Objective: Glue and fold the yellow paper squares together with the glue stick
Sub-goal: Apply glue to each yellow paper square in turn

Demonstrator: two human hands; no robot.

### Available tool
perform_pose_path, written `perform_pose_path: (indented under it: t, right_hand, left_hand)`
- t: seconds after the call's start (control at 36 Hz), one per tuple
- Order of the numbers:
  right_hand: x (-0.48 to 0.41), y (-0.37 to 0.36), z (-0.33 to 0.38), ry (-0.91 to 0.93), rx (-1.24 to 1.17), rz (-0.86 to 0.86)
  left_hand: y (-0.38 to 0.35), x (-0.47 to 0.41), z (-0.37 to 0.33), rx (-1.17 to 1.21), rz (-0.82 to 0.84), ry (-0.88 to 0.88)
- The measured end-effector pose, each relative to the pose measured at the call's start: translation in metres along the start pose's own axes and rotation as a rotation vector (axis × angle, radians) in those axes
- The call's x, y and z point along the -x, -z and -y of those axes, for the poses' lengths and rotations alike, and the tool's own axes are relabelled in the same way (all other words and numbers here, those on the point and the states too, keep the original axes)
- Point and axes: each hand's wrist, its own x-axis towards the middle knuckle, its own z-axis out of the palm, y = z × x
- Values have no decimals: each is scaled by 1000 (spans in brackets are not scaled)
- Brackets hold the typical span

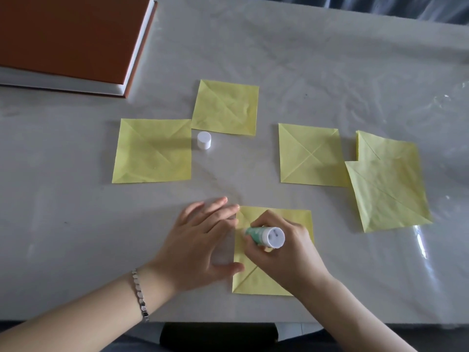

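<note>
Lying at the far left corner of the tabletop (76, 224) is a brown book (63, 39), out of the way. A left square (152, 152) and the white cap (204, 140) sit nearer the middle; the cap is off so glue can come out. By the near edge, the left hand (200, 240) lies flat with straight fingers, pressing the near square (258, 283), likely so it won't slide. The right hand (284, 252) curls round the glue stick (266, 236), tip down on that paper. Spare squares (309, 156) wait toward the right edge.
</note>
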Motion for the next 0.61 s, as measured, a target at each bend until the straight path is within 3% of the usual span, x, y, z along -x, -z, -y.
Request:
perform_pose_path:
  t: [0.28, 0.61]
  right_hand:
    - [-24, 0, 3, -14, 14, -49]
    - [-7, 3, 1, 39, -1, 92]
  left_hand:
    - [1, -3, -3, -19, 1, 59]
    - [2, -4, -3, -51, 54, 74]
